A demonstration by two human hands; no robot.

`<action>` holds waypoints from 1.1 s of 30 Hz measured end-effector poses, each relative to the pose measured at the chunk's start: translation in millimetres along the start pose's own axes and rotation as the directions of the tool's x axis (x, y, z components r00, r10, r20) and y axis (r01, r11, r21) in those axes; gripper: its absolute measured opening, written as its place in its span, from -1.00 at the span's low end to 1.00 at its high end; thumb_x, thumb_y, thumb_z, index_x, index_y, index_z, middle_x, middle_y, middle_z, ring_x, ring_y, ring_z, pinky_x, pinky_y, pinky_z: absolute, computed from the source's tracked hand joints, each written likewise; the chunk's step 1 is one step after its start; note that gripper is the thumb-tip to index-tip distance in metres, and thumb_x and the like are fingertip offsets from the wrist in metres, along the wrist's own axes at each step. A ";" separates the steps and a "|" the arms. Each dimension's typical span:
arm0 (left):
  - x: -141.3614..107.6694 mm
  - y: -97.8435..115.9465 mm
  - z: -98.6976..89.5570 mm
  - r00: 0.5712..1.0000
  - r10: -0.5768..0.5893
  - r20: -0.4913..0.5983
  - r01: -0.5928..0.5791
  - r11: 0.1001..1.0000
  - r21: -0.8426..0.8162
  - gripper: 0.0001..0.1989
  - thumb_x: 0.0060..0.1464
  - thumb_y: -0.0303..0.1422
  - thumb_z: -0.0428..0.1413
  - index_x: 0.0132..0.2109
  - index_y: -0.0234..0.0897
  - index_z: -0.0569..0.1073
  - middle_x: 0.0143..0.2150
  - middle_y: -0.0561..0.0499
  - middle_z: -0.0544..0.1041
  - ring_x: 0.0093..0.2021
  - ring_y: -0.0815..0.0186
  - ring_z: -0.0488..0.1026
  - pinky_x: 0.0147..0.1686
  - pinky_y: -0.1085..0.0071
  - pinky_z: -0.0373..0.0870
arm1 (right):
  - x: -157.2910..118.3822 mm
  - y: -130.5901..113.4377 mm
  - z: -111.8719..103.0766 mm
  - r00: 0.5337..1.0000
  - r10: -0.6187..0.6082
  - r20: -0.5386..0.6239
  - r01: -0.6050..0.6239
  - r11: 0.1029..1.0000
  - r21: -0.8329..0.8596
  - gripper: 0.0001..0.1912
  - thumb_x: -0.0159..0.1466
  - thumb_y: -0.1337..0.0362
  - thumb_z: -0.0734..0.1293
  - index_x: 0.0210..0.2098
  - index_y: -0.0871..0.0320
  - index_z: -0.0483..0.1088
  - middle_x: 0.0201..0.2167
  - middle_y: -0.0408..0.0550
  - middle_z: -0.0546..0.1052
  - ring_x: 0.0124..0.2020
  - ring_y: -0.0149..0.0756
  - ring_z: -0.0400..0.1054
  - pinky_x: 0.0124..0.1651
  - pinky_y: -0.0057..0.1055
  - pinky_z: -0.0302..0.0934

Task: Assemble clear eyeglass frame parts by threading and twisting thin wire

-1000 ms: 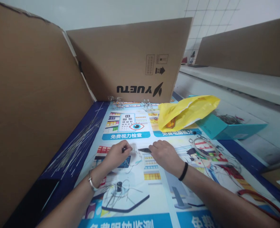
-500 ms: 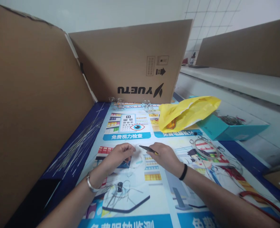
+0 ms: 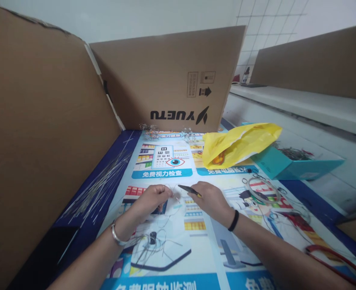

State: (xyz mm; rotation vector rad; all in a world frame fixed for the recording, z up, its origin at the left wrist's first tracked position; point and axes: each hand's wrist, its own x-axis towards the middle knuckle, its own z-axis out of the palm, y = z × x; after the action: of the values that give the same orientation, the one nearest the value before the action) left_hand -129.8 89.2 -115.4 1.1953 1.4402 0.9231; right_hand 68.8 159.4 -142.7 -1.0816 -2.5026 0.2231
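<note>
My left hand [image 3: 154, 198] is closed in a pinch on a thin wire [image 3: 167, 217], whose loops curl around and below the fingers. My right hand [image 3: 210, 197] is wrapped round a pair of pliers [image 3: 190, 190]; their dark jaws point left, close to the wire near my left fingertips. Whether the jaws touch the wire I cannot tell. Below my left hand lies a bundle of thin wires [image 3: 174, 243] with a small black piece [image 3: 153, 237] among them.
Straight wires [image 3: 96, 181] lie at the left by a cardboard wall [image 3: 45, 121]. A yellow bag [image 3: 241, 143] leans on a teal box [image 3: 305, 167] holding wire pieces. A wire coil [image 3: 264, 191] lies at right, red-handled tool [image 3: 332, 251] nearer. Small wire shapes [image 3: 188, 135] sit at the back.
My left hand has shifted slightly to the right, its fingertips nearer the pliers. The wire loop below it has changed shape. My right hand has barely moved.
</note>
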 end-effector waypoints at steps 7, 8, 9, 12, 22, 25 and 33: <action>4.2 -7.7 -1.7 0.999 0.013 -0.051 -0.012 0.999 0.035 -0.78 -0.03 -0.23 0.05 -0.45 -0.32 0.37 -0.63 0.15 0.28 -0.68 0.50 0.16 -0.62 0.53 0.09 | -2.0 -0.2 -0.5 0.984 -0.082 -0.159 0.079 0.997 -0.024 -0.86 0.23 0.32 0.20 -0.40 0.18 0.36 -0.44 -0.07 0.39 -0.33 -0.33 0.24 -0.24 -0.43 0.06; 4.8 -9.0 -2.2 0.998 0.026 -0.051 -0.024 0.999 0.046 -0.79 -0.03 -0.24 0.04 -0.45 -0.31 0.37 -0.60 0.13 0.31 -0.67 0.51 0.16 -0.62 0.53 0.10 | -2.7 -0.9 -0.6 0.980 -0.111 -0.165 0.105 0.994 -0.043 -0.87 0.23 0.33 0.20 -0.41 0.19 0.36 -0.44 -0.07 0.39 -0.33 -0.32 0.22 -0.23 -0.42 0.05; 5.2 -9.9 -2.5 0.998 0.037 -0.052 -0.034 0.998 0.058 -0.80 -0.03 -0.25 0.04 -0.45 -0.31 0.37 -0.57 0.12 0.33 -0.67 0.51 0.16 -0.62 0.53 0.10 | -3.5 -1.8 -0.8 0.977 -0.140 -0.158 0.130 0.989 -0.071 -0.87 0.22 0.35 0.20 -0.42 0.19 0.36 -0.45 -0.07 0.38 -0.33 -0.32 0.21 -0.23 -0.41 0.03; 4.5 -8.6 -2.2 0.998 0.051 -0.040 -0.047 0.994 0.097 -0.81 -0.04 -0.27 0.03 -0.46 -0.31 0.37 -0.55 0.12 0.33 -0.66 0.52 0.15 -0.63 0.55 0.09 | -5.6 -5.1 -1.2 0.973 -0.205 -0.109 0.187 0.969 -0.161 -0.90 0.19 0.37 0.22 -0.44 0.18 0.35 -0.45 -0.06 0.36 -0.33 -0.30 0.17 -0.24 -0.39 -0.01; -3.3 2.3 3.3 0.999 0.031 0.041 -0.036 0.989 0.142 -0.79 -0.04 -0.25 0.02 -0.50 -0.30 0.35 -0.63 0.17 0.22 -0.66 0.49 0.15 -0.65 0.55 0.01 | -6.8 -8.3 -2.1 0.939 -0.329 -0.099 0.296 0.922 -0.249 -0.91 0.16 0.41 0.23 -0.44 0.18 0.35 -0.47 -0.07 0.33 -0.35 -0.29 0.10 -0.27 -0.36 -0.08; -2.8 -0.1 2.4 0.998 0.031 0.047 -0.038 0.990 0.139 -0.80 -0.05 -0.27 0.01 -0.51 -0.29 0.34 -0.65 0.18 0.21 -0.67 0.50 0.13 -0.65 0.55 0.01 | -6.8 -8.1 -2.5 0.930 -0.353 -0.106 0.311 0.906 -0.287 -0.88 0.17 0.43 0.22 -0.46 0.18 0.34 -0.48 -0.07 0.32 -0.37 -0.29 0.09 -0.28 -0.35 -0.10; -0.6 -5.2 2.2 0.999 0.013 0.037 -0.017 0.993 0.118 -0.80 -0.04 -0.27 0.02 -0.51 -0.29 0.36 -0.70 0.19 0.22 -0.71 0.50 0.12 -0.67 0.55 -0.01 | -7.5 -7.7 -1.8 0.926 -0.365 -0.099 0.315 0.889 -0.331 -0.85 0.20 0.44 0.19 -0.48 0.17 0.32 -0.50 -0.07 0.32 -0.39 -0.29 0.08 -0.30 -0.34 -0.12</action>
State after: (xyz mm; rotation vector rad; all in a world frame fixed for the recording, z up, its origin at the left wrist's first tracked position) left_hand -128.8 87.3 -120.7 1.3049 1.4750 0.8314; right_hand 69.0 148.6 -140.9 -0.7072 -2.5795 -0.3567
